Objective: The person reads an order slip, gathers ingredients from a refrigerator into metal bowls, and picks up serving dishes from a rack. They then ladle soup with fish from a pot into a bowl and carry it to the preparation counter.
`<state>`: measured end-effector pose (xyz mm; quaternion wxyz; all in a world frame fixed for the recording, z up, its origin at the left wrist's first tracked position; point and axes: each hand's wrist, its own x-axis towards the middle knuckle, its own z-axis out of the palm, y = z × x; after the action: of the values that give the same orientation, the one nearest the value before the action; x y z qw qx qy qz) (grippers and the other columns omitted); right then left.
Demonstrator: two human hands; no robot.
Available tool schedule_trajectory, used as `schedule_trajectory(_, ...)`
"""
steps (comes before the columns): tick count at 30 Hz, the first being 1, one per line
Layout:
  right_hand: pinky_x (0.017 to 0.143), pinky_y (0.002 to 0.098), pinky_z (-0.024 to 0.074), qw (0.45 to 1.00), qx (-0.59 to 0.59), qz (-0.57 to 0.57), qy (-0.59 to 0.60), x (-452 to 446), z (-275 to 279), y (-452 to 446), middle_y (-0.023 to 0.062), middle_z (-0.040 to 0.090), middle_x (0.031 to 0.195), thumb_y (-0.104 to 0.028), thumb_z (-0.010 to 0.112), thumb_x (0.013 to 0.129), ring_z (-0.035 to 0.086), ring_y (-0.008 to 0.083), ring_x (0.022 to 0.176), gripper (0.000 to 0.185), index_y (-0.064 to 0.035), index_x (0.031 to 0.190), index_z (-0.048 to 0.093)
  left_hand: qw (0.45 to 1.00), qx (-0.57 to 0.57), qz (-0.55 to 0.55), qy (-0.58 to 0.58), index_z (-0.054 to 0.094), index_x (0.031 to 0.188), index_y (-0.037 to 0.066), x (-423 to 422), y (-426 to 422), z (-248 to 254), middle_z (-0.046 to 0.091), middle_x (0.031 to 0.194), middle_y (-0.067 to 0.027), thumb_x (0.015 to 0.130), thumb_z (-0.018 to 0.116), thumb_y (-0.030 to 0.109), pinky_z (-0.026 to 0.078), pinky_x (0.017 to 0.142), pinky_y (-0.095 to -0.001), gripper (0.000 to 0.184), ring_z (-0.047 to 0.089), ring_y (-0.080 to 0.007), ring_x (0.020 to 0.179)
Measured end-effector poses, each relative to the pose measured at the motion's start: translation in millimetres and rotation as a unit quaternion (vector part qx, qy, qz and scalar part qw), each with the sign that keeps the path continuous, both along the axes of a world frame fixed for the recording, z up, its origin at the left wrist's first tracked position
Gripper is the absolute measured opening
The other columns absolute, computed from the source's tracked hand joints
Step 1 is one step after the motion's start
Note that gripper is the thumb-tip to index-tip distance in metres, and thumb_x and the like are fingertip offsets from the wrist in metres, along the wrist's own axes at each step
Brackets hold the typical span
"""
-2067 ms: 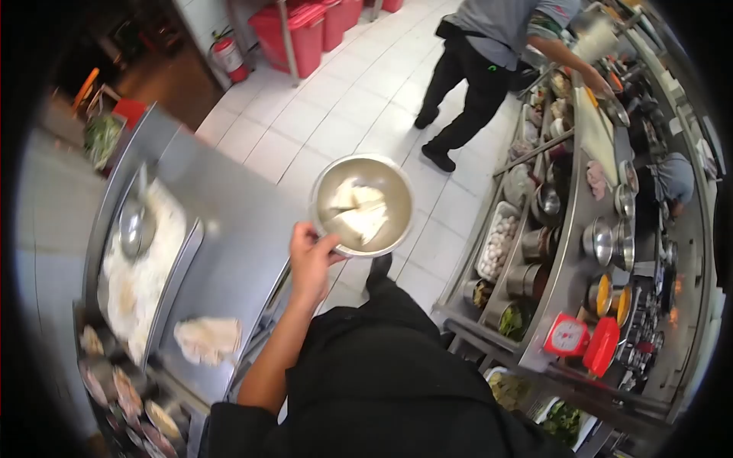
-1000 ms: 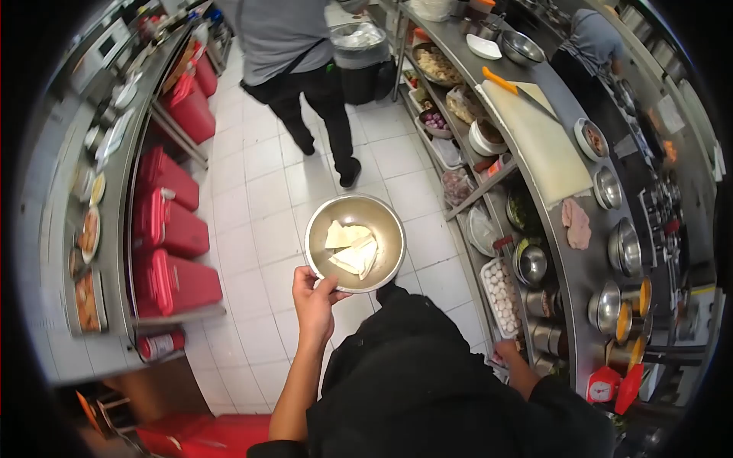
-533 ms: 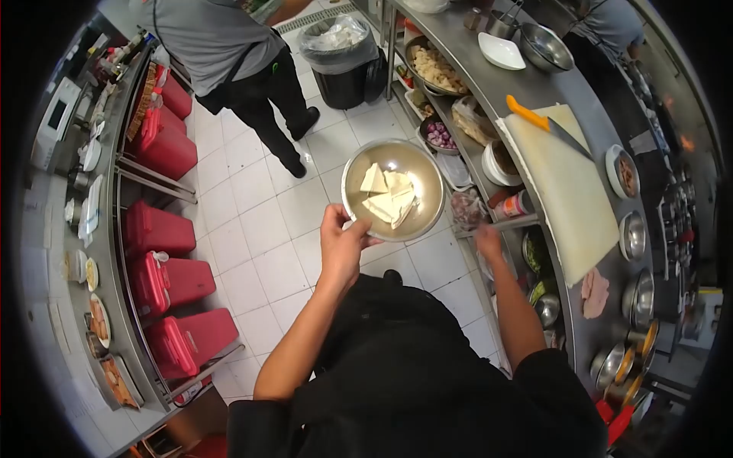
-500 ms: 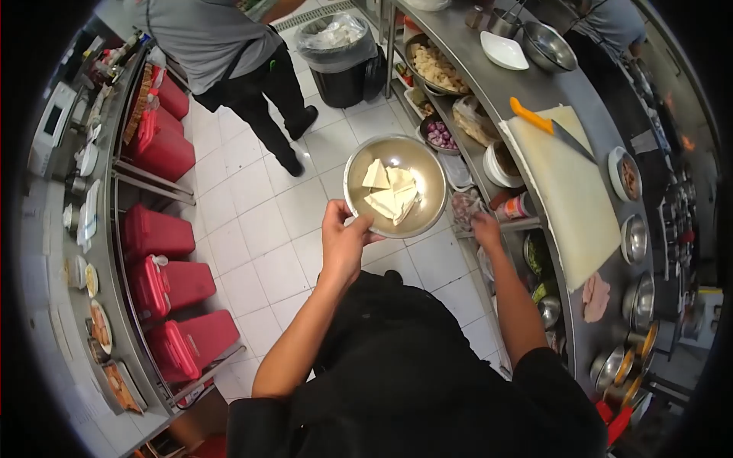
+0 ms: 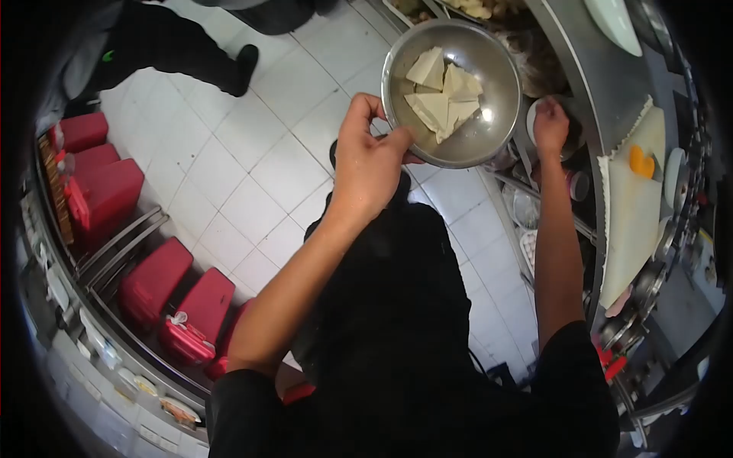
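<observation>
My left hand [image 5: 372, 156] grips the near left rim of a steel mixing bowl [image 5: 500, 107], thumb over the edge and fingers beneath. Several pale, cream-coloured wedges [image 5: 427, 109] that look like cheese or tofu lie in the bowl, which is held over the floor beside the counter. My right hand [image 5: 551, 128] is at the shelf under the counter, over a white tub [image 5: 532, 120]. Its fingers are curled together; whether they hold the tub's rim or something in it is hidden.
A white cutting board [image 5: 630, 221] with an orange-handled knife [image 5: 641, 162] lies on the steel counter [image 5: 595, 84] to the right. Red bins [image 5: 156, 278] line the left side. A co-worker's leg [image 5: 183, 46] is at upper left on the tiled floor [image 5: 252, 183].
The bowl and my left hand have come nearer the shelves, up and right in view. My right hand has moved farther along the shelf, from a plastic bag to the white tub. The view has tilted down.
</observation>
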<state>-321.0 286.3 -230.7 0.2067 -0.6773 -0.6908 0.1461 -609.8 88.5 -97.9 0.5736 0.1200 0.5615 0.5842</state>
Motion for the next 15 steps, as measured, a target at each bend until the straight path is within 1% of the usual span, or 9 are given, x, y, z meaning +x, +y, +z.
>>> schedule_trajectory(1,0.082,0.0391,0.0463,0.996,-0.031,-0.023,-0.077,-2,1,12,0.022,0.062,0.1,-0.024,0.054,0.081,0.06,0.034,0.097,0.034,-0.0019,0.107,0.061,1.0,-0.003,-0.009,-0.006,0.04,0.092,0.001,-5,9,-8,0.052,0.094,-0.0098,0.082,0.053,-0.003,0.056,0.065,-0.0305,0.017,0.062,-0.0167,0.071)
schedule_trajectory(3,0.081,0.0399,0.0466,0.969,-0.081,-0.06,-0.224,-13,-8,48,0.0222,0.062,0.1,-0.025,0.055,0.08,0.06,0.0347,0.096,0.035,-0.0025,0.107,0.061,1.0,-0.004,-0.015,-0.008,0.04,0.091,0.001,-17,28,-31,0.053,0.097,-0.0109,0.082,0.052,-0.003,0.056,0.064,-0.0298,0.016,0.063,-0.0183,0.074)
schedule_trajectory(5,0.082,0.0405,0.0442,0.97,0.0,0.02,-0.244,-5,-35,92,0.0194,0.063,0.096,-0.033,0.052,0.083,0.058,0.0366,0.094,0.037,-0.0024,0.1,0.062,1.0,-0.014,-0.015,-0.009,0.04,0.091,0.001,-19,38,-50,0.053,0.099,-0.012,0.082,0.052,-0.003,0.056,0.063,-0.029,0.015,0.063,-0.019,0.075)
schedule_trajectory(6,0.083,0.0408,0.0436,0.958,0.045,0.072,-0.274,1,-44,115,0.0185,0.063,0.095,-0.034,0.051,0.083,0.058,0.0371,0.093,0.037,-0.0026,0.099,0.062,0.999,-0.037,-0.013,0.01,0.041,0.091,0.001,-18,44,-56,0.055,0.094,-0.0115,0.083,0.052,-0.003,0.056,0.063,-0.0282,0.015,0.062,-0.0184,0.076)
schedule_trajectory(7,0.083,0.0412,0.043,0.94,0.094,0.121,-0.304,6,-52,138,0.0176,0.063,0.095,-0.036,0.05,0.084,0.057,0.0376,0.092,0.037,-0.0027,0.097,0.062,0.999,-0.045,-0.014,0.001,0.041,0.091,0.001,-19,49,-61,0.055,0.092,-0.0108,0.083,0.052,-0.003,0.056,0.063,-0.0282,0.015,0.062,-0.018,0.076)
schedule_trajectory(8,0.082,0.0416,0.0431,0.906,0.139,0.18,-0.357,7,-59,153,0.0172,0.062,0.096,-0.034,0.051,0.084,0.057,0.0375,0.091,0.035,-0.003,0.098,0.061,0.998,-0.054,-0.016,-0.006,0.041,0.09,0.001,-19,51,-64,0.055,0.09,-0.0101,0.083,0.053,-0.003,0.056,0.063,-0.0282,0.015,0.062,-0.0176,0.077)
schedule_trajectory(11,0.08,0.0406,0.0445,0.893,0.14,0.243,-0.353,0,-75,184,0.0153,0.062,0.098,-0.029,0.053,0.084,0.058,0.0351,0.088,0.031,-0.004,0.1,0.06,0.997,-0.071,-0.016,-0.025,0.04,0.091,0.002,-16,54,-83,0.055,0.088,-0.008,0.083,0.053,-0.003,0.055,0.063,-0.0278,0.015,0.062,-0.0161,0.077)
schedule_trajectory(13,0.079,0.0401,0.0448,0.894,0.121,0.245,-0.356,-3,-82,197,0.015,0.062,0.098,-0.028,0.053,0.084,0.058,0.0343,0.088,0.03,-0.0041,0.101,0.06,0.996,-0.081,-0.024,-0.026,0.04,0.091,0.003,-10,56,-94,0.055,0.088,-0.0078,0.084,0.052,-0.003,0.055,0.063,-0.0281,0.015,0.062,-0.0162,0.076)
schedule_trajectory(15,0.079,0.0396,0.0451,0.898,0.098,0.241,-0.355,-5,-87,206,0.0147,0.061,0.098,-0.028,0.053,0.084,0.058,0.0335,0.087,0.03,-0.0043,0.101,0.06,0.994,-0.095,-0.026,-0.046,0.039,0.092,0.004,-3,57,-102,0.055,0.088,-0.0077,0.084,0.05,-0.004,0.056,0.063,-0.0289,0.015,0.062,-0.0173,0.08)
